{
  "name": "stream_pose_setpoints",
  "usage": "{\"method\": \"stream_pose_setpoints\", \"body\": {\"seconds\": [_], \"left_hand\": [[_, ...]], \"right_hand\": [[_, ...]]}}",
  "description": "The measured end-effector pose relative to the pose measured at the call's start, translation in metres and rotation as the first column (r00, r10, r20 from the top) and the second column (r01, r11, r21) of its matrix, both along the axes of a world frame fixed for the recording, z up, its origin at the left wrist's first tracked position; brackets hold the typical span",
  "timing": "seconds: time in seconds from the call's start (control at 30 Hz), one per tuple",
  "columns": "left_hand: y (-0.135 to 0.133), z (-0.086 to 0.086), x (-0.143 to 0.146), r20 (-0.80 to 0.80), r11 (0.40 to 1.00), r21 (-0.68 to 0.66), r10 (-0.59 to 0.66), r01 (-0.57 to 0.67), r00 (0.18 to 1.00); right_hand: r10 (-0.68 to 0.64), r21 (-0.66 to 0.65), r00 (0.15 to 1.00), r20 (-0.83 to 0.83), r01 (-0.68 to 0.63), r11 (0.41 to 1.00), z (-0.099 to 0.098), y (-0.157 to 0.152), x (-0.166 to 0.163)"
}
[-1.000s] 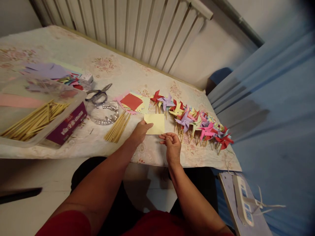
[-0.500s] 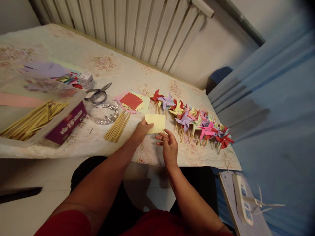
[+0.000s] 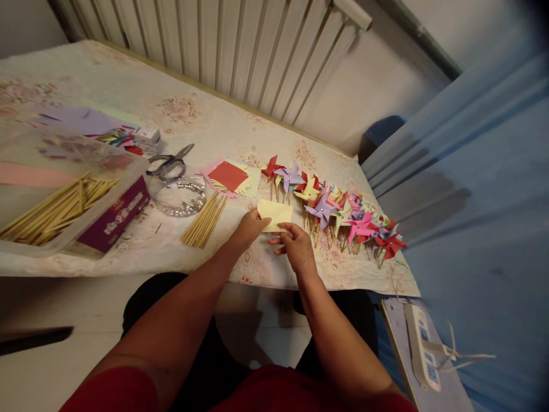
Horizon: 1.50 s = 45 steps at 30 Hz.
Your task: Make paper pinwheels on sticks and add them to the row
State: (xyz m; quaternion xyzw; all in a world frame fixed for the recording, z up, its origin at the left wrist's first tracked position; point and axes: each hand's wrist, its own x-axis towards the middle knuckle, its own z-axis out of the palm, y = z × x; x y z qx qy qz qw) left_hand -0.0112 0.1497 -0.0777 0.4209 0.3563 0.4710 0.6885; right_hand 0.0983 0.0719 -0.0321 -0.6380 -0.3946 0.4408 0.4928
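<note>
A square of pale yellow paper [image 3: 277, 214] is held just above the near part of the table. My left hand [image 3: 251, 226] pinches its left edge, thumb on top. At the lower right edge, my right hand [image 3: 295, 243] grips the paper between thumb and forefinger, the other fingers curled loosely below. Left of the hands lies a bundle of thin wooden sticks [image 3: 204, 222]. Beyond them is a pile of coloured paper squares with a red one [image 3: 229, 175] on top. Several finished paper pinwheels [image 3: 321, 209] stand in rows to the right.
A clear plastic box [image 3: 92, 220] with more sticks is at the left. Near it are scissors [image 3: 170, 164], a round clear dish [image 3: 182, 197] of small shiny pieces and a small white box [image 3: 148, 137]. A power strip [image 3: 422, 346] lies at the lower right beside a blue curtain [image 3: 493, 189].
My right hand has closed its thumb and forefinger on the yellow paper. The paper and my left hand have shifted slightly to the right.
</note>
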Motion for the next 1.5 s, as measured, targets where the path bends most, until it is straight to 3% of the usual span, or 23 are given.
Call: {"method": "stream_pose_setpoints", "body": {"seconds": [0.23,0.63,1.13,1.5], "left_hand": [[0.001,-0.001,0.000,0.082,0.999,-0.033,-0.034,0.037,0.996],[0.002,-0.005,0.002,0.130,0.995,-0.074,-0.053,0.063,0.990],[0.001,-0.005,0.003,0.122,0.994,-0.087,-0.062,0.073,0.991],[0.000,-0.002,0.002,0.093,0.995,-0.068,-0.071,0.077,0.993]], "right_hand": [[0.036,0.001,0.999,0.001,-0.036,0.999,0.002,0.011,0.003],[-0.045,-0.040,0.999,0.006,0.045,0.998,-0.018,0.026,0.010],[-0.108,-0.027,0.966,0.234,0.118,0.993,-0.017,0.032,0.006],[-0.085,-0.029,0.940,0.331,0.100,0.995,-0.016,0.034,0.004]]}}
